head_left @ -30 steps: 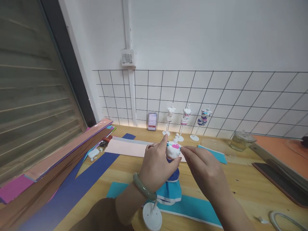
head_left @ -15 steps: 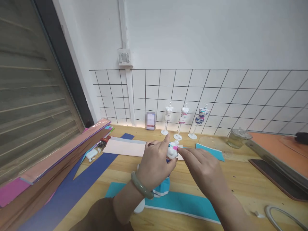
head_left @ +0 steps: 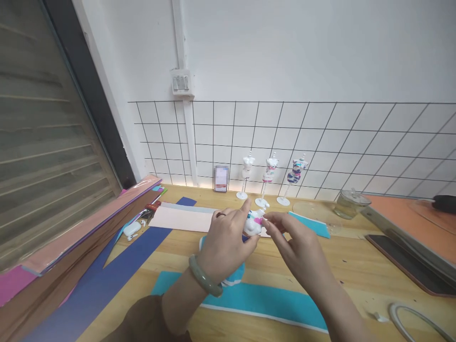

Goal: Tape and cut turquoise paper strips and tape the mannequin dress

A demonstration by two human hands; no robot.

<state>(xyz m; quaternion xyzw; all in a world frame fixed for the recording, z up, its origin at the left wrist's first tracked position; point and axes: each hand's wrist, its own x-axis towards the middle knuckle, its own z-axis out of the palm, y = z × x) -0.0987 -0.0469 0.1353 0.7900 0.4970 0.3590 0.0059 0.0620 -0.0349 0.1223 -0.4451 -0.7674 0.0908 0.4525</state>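
Note:
My left hand (head_left: 226, 237) is wrapped round a small white mannequin (head_left: 252, 227), a doll-sized torso tilted over the desk. A pink patch (head_left: 258, 220) and bits of dark blue show on its chest. Thumb and forefinger of my right hand (head_left: 292, 235) come together at the outer edge of that patch; whatever lies between them is too small to make out. Below my left wrist hangs a teal and white piece (head_left: 235, 275), partly covered by the hand. Under both arms lies a teal strip (head_left: 263, 301) with a white edge.
Three small mannequins on stands (head_left: 270, 173) line the wall beside a phone (head_left: 221, 178). Coloured sheets (head_left: 89, 228), red-handled scissors (head_left: 154, 205) and an earphone case (head_left: 131, 229) are at left. A glass jar (head_left: 351, 204), dark tablet-like slab (head_left: 409, 263) and cable (head_left: 402, 313) sit at right.
My right fingers have bent into a tighter pinch by the pink patch. My left hand and the mannequin have shifted slightly left, along with the whole view.

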